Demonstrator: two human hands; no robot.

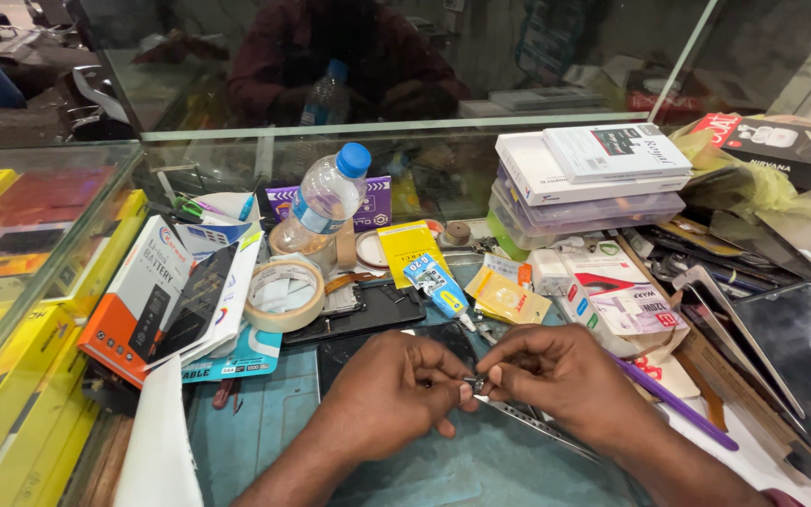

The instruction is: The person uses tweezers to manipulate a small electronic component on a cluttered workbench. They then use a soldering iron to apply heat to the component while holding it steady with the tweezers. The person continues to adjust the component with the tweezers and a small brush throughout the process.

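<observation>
**Both hands pinch one tiny part**

I see my left hand [396, 390] and right hand [556, 376] meet over the blue mat [481, 469]. Fingers of both pinch a tiny dark metal part [471, 383] between them. It looks like the work is midway: a dark phone [368, 352] lies flat under my hands, and the part is not in it yet. A thin purple tool [678, 408] lies at 3 o'clock. A round tape roll [283, 294] sits at 10 o'clock, a clear bottle [326, 202] at 11.

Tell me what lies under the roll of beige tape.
The roll of beige tape rests partly on a black phone panel and white papers. What its ring covers beneath cannot be seen.
</observation>
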